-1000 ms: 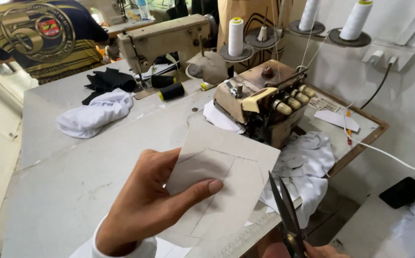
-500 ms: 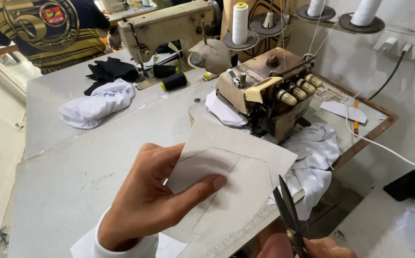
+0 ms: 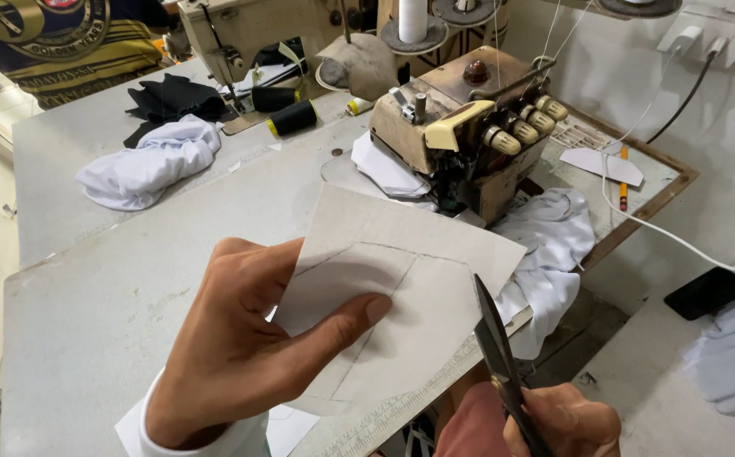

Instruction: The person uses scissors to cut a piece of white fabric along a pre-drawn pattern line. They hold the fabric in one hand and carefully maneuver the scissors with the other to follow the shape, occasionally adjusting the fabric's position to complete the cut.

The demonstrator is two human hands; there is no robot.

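My left hand (image 3: 241, 355) pinched the pale fabric piece (image 3: 401, 296) between thumb and fingers, holding it up above the grey table (image 3: 88, 288), pencilled curve facing me. My right hand (image 3: 566, 419) was wrapped around the scissors (image 3: 499, 355), blades nearly shut, tips just beside the piece's right edge. The overlock machine (image 3: 469, 135) sat beyond.

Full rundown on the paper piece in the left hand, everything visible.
The paper piece is a pale grey, roughly rectangular sheet that looks like thin card, with pencilled lines forming a curved, tapering outline. It is held flat, tilted toward the camera, above the grey table. The left hand pinches its lower left, thumb on top. The dark scissors in the right hand stand beside its right edge; contact unclear.
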